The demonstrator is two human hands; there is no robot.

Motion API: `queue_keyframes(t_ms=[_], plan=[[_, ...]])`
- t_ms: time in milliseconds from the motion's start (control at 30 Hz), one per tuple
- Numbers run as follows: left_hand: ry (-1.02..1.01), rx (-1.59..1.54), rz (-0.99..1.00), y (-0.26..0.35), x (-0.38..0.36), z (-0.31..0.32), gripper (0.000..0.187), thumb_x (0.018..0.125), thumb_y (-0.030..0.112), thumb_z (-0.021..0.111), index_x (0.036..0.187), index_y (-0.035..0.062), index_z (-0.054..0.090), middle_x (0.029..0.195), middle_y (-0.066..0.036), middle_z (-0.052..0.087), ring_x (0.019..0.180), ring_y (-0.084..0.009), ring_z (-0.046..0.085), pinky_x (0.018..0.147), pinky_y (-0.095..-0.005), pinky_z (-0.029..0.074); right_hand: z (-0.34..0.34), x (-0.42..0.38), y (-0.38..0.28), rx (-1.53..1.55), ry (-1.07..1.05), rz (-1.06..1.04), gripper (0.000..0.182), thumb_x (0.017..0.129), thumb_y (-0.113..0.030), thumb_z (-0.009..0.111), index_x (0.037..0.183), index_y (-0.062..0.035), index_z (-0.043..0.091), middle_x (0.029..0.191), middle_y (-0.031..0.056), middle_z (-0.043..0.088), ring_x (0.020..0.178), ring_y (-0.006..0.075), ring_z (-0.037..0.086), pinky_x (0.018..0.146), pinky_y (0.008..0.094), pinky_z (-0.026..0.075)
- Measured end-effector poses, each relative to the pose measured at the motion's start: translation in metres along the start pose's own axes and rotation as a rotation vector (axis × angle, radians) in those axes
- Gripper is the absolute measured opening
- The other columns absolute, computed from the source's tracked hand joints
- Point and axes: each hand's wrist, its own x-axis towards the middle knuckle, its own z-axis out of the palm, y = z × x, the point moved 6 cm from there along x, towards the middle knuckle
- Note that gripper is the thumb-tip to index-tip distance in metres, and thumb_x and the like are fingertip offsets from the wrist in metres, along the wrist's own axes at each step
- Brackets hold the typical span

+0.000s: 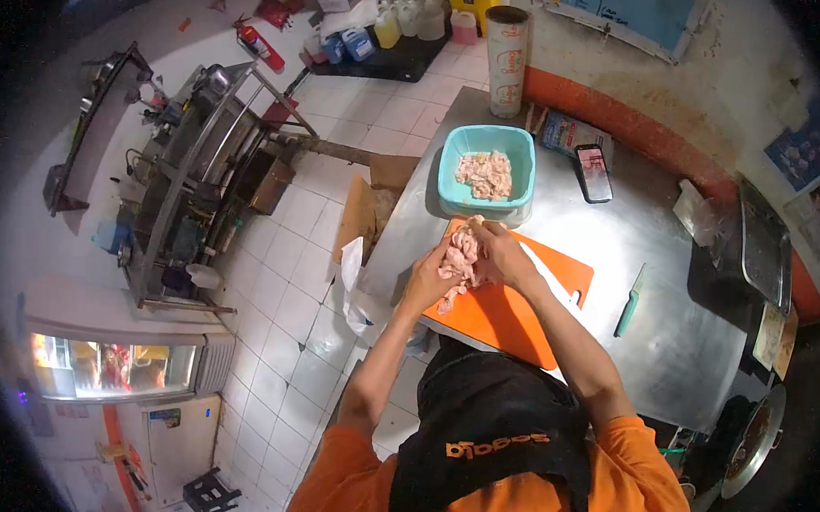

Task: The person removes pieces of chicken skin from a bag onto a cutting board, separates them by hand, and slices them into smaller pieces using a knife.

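Observation:
Both hands are closed around a pale pink lump of raw meat [463, 256] over the upper left corner of an orange cutting board [518, 306]. My left hand [430, 273] grips it from the left, my right hand [502, 254] from the right. Just beyond the board stands a teal plastic tub [515, 155] with more minced meat [485, 173] inside. A knife [629, 302] with a teal handle lies on the steel table [666, 258], to the right of the board.
A phone [594, 172] lies right of the tub, a tall printed roll [508, 50] at the table's far corner. Steel trays [765, 249] sit at the right edge. A metal machine [189, 173] and a display cooler [112, 367] stand on the tiled floor to the left.

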Motion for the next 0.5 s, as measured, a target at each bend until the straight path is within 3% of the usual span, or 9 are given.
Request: queue_keyframes(t_ms=[67, 100, 167, 200, 233, 267, 333, 500], plan=[[-0.050, 0.002, -0.087, 0.016, 0.010, -0.008, 0.060, 0.078, 0.012, 0.083, 0.134, 0.0073, 0.065, 0.116, -0.019, 0.073, 0.104, -0.0300, 0.072, 0.090, -0.0386, 0.057, -0.013, 0.010, -0.004, 0.037, -0.228, 0.060, 0.037, 0.086, 0.000, 0.064, 0.123, 0.0005, 0.064, 0.103, 0.0250, 0.070, 0.095, 0.0424, 0.070, 0.084, 0.0482, 0.058], [-0.055, 0.002, -0.081, 0.019, 0.014, -0.010, 0.060, 0.078, 0.012, 0.083, 0.134, 0.0073, 0.065, 0.116, -0.019, 0.073, 0.104, -0.0300, 0.072, 0.090, -0.0386, 0.057, -0.019, 0.013, 0.005, 0.139, -0.216, 0.118, 0.027, 0.089, -0.002, 0.065, 0.115, 0.0002, 0.067, 0.098, 0.0250, 0.073, 0.091, 0.0392, 0.073, 0.081, 0.0468, 0.059], [0.032, -0.053, -0.026, 0.027, 0.019, -0.019, 0.042, 0.079, 0.010, 0.081, 0.119, 0.0040, 0.071, 0.108, -0.015, 0.075, 0.095, -0.0293, 0.074, 0.081, -0.0379, 0.058, -0.031, 0.012, 0.016, 0.182, -0.233, 0.115, 0.023, 0.090, -0.005, 0.065, 0.113, 0.0000, 0.068, 0.101, 0.0253, 0.073, 0.093, 0.0373, 0.074, 0.082, 0.0458, 0.059], [0.023, -0.052, -0.027, 0.029, 0.021, -0.020, 0.042, 0.079, 0.010, 0.081, 0.119, 0.0040, 0.071, 0.108, -0.015, 0.075, 0.095, -0.0293, 0.074, 0.081, -0.0379, 0.058, -0.036, 0.008, 0.021, 0.227, -0.251, 0.113, 0.021, 0.091, -0.007, 0.066, 0.111, -0.0002, 0.069, 0.104, 0.0257, 0.073, 0.095, 0.0355, 0.075, 0.082, 0.0448, 0.059], [0.000, -0.029, -0.003, 0.036, 0.025, -0.021, 0.035, 0.081, 0.012, 0.081, 0.114, 0.0036, 0.073, 0.106, -0.014, 0.076, 0.093, -0.0256, 0.074, 0.081, -0.0359, 0.058, -0.035, 0.003, 0.029, 0.102, -0.293, 0.111, 0.022, 0.093, -0.013, 0.068, 0.111, -0.0010, 0.071, 0.104, 0.0247, 0.073, 0.095, 0.0334, 0.075, 0.082, 0.0440, 0.059], [-0.020, -0.006, 0.028, 0.041, 0.032, -0.021, 0.029, 0.083, 0.015, 0.081, 0.109, 0.0031, 0.076, 0.103, -0.014, 0.077, 0.091, -0.0219, 0.075, 0.081, -0.0339, 0.059, -0.041, -0.003, 0.037, 0.100, -0.280, 0.116, 0.022, 0.093, -0.013, 0.068, 0.111, -0.0010, 0.071, 0.104, 0.0247, 0.073, 0.095, 0.0334, 0.075, 0.082, 0.0440, 0.059], [-0.065, 0.005, 0.029, 0.043, 0.036, -0.016, 0.026, 0.083, 0.013, 0.080, 0.107, 0.0030, 0.076, 0.103, -0.014, 0.077, 0.089, -0.0235, 0.075, 0.079, -0.0348, 0.058, -0.051, -0.021, 0.043, 0.123, -0.206, 0.162, 0.031, 0.094, -0.018, 0.072, 0.121, -0.0017, 0.072, 0.108, 0.0209, 0.075, 0.100, 0.0313, 0.075, 0.087, 0.0406, 0.058], [-0.201, 0.052, -0.087, 0.059, 0.042, -0.019, 0.023, 0.084, 0.012, 0.080, 0.104, 0.0017, 0.075, 0.102, -0.016, 0.076, 0.085, -0.0240, 0.075, 0.076, -0.0336, 0.058, -0.104, -0.077, 0.032, 0.011, -0.058, 0.412, 0.037, 0.092, -0.018, 0.075, 0.123, 0.0025, 0.070, 0.113, 0.0222, 0.073, 0.099, 0.0330, 0.074, 0.086, 0.0393, 0.059]])
